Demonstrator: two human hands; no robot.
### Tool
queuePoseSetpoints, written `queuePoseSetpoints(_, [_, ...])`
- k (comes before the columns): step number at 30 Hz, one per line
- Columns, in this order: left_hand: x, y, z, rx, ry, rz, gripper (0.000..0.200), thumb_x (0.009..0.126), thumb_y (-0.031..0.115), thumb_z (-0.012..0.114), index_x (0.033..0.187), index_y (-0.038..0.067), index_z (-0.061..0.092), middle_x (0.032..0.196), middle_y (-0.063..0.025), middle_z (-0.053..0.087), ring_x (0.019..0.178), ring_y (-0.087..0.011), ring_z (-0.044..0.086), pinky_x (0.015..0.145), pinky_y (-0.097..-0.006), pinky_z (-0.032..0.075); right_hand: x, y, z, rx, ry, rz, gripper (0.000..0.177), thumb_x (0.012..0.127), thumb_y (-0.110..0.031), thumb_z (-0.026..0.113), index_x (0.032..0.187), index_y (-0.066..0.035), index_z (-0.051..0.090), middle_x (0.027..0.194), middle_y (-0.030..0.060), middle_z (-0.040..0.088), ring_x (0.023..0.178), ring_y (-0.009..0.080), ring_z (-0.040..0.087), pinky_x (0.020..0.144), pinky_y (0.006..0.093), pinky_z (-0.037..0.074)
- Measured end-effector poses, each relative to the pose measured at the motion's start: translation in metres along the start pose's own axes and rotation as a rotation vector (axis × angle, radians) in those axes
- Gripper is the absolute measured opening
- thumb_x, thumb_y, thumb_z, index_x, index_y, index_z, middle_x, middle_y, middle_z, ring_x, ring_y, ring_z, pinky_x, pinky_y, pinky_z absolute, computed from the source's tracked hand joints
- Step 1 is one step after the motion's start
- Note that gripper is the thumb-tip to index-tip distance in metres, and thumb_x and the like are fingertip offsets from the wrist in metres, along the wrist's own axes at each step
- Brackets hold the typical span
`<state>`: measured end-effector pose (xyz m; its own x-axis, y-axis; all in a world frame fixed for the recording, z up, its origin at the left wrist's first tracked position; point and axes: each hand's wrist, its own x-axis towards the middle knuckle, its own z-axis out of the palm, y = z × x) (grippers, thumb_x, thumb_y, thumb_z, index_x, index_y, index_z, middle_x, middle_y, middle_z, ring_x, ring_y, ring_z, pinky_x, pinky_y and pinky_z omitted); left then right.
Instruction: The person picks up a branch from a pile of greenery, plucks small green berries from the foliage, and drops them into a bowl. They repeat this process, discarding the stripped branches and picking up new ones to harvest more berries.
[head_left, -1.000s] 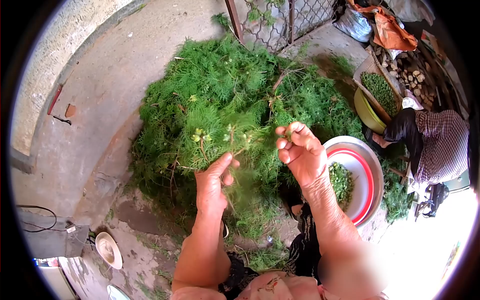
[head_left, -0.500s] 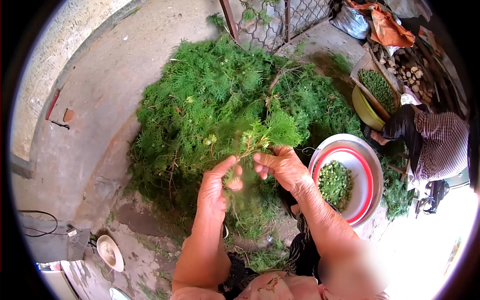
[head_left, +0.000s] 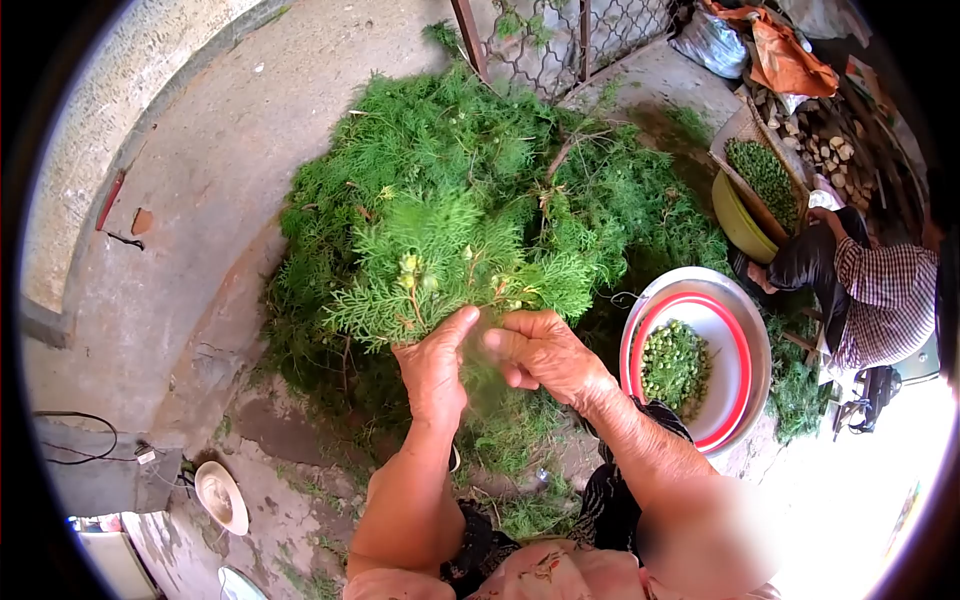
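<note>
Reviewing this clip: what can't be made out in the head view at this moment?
All in the head view:
- Whether the right hand grips anything: its fingertips are blurred.
- Most fingers of the left hand, which holds a green sprig: hidden behind the hand and thumb.
- The floor of the white basin beneath the green pieces: covered by them.
- The head of the other person: lost at the dark lens edge.
</note>
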<state>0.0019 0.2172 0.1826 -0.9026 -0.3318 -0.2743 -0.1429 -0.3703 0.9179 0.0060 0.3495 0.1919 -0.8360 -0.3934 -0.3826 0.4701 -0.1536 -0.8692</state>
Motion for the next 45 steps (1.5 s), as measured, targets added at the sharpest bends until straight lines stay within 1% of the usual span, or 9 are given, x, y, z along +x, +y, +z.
queuePoseSetpoints(8, [-0.008,-0.006,0.002,-0.076,-0.025,0.141,0.039,0.068,0.002,0.072,0.103,0.006,0.056,0.085,-0.0017,0.061,0.066,-0.0101,0.054,0.044,-0.0207,0.033,-0.003,-0.005,-0.001,0.139,-0.113,0.101,0.02,0.089,-0.017,0.051,0.079,0.001,0.054,0.065,0.0038,0.051,0.043,0.005,0.041,0.034,0.0191,0.027])
queuePoseSetpoints(11, [0.004,-0.009,0.009,-0.091,0.286,0.251,0.035,0.069,0.001,0.07,0.101,-0.001,0.055,0.083,-0.0062,0.061,0.069,-0.014,0.057,0.056,-0.024,0.046,-0.013,-0.005,-0.005,-0.079,-0.308,0.128,0.02,0.09,-0.017,0.05,0.081,0.0,0.055,0.065,0.0032,0.051,0.042,0.0053,0.04,0.035,0.0191,0.029])
queuePoseSetpoints(13, [0.032,0.0,-0.023,0.015,0.141,0.055,0.04,0.069,0.005,0.073,0.103,0.001,0.053,0.084,-0.0032,0.058,0.061,-0.0108,0.048,0.051,-0.0261,0.039,-0.029,0.0,0.011,-0.086,-0.463,0.179,0.017,0.088,-0.018,0.053,0.082,-0.003,0.057,0.067,0.0016,0.052,0.044,0.0042,0.041,0.035,0.0167,0.028])
queuePoseSetpoints(15, [0.032,0.003,-0.013,-0.035,0.268,0.069,0.022,0.072,0.009,0.071,0.088,0.001,0.058,0.071,-0.0014,0.055,0.052,-0.01,0.041,0.048,-0.0252,0.033,-0.025,0.009,0.012,-0.106,-0.269,0.144,0.018,0.089,-0.019,0.053,0.085,-0.002,0.058,0.072,0.0038,0.057,0.047,0.0069,0.049,0.039,0.0181,0.036])
queuePoseSetpoints(18, [0.028,0.007,-0.022,-0.095,0.052,-0.104,0.014,0.076,0.012,0.067,0.074,0.002,0.058,0.061,0.0,0.051,0.049,-0.0097,0.039,0.047,-0.0232,0.029,-0.013,0.008,0.007,0.127,0.01,0.06,0.018,0.092,-0.013,0.044,0.093,0.003,0.053,0.078,0.0093,0.057,0.059,0.0099,0.053,0.048,0.0252,0.048])
queuePoseSetpoints(21, [0.024,0.008,-0.022,-0.253,-0.134,-0.237,0.016,0.078,0.015,0.065,0.07,0.004,0.056,0.059,0.001,0.048,0.048,-0.0091,0.037,0.046,-0.0225,0.028,-0.007,0.005,-0.001,0.445,0.12,0.016,0.014,0.087,-0.008,0.051,0.099,-0.001,0.052,0.082,0.007,0.055,0.068,0.0133,0.054,0.055,0.0255,0.046])
queuePoseSetpoints(22, [0.02,0.011,-0.018,-0.198,-0.171,-0.266,0.019,0.083,0.02,0.06,0.071,0.009,0.049,0.055,0.004,0.038,0.045,-0.0077,0.031,0.047,-0.0231,0.026,-0.004,0.008,-0.003,0.46,0.134,-0.008,0.016,0.087,-0.009,0.052,0.101,-0.001,0.052,0.081,0.0063,0.055,0.068,0.0133,0.054,0.055,0.0255,0.045])
queuePoseSetpoints(30, [0.016,0.008,-0.019,-0.154,-0.33,-0.481,0.017,0.085,0.017,0.056,0.071,0.009,0.049,0.052,0.0044,0.039,0.039,-0.0072,0.033,0.041,-0.0224,0.027,0.008,0.01,-0.014,0.403,0.22,-0.137,0.021,0.083,-0.02,0.062,0.095,-0.004,0.056,0.071,0.0048,0.056,0.059,0.0161,0.053,0.048,0.027,0.04])
queuePoseSetpoints(45, [0.003,-0.012,-0.008,-0.041,-0.261,-0.311,0.012,0.072,0.012,0.07,0.068,0.005,0.061,0.049,0.0015,0.048,0.04,-0.007,0.037,0.039,-0.0227,0.024,0.005,0.01,-0.015,0.298,0.521,-0.114,0.02,0.09,-0.02,0.047,0.076,-0.006,0.051,0.059,0.0018,0.049,0.046,0.01,0.044,0.04,0.0228,0.032])
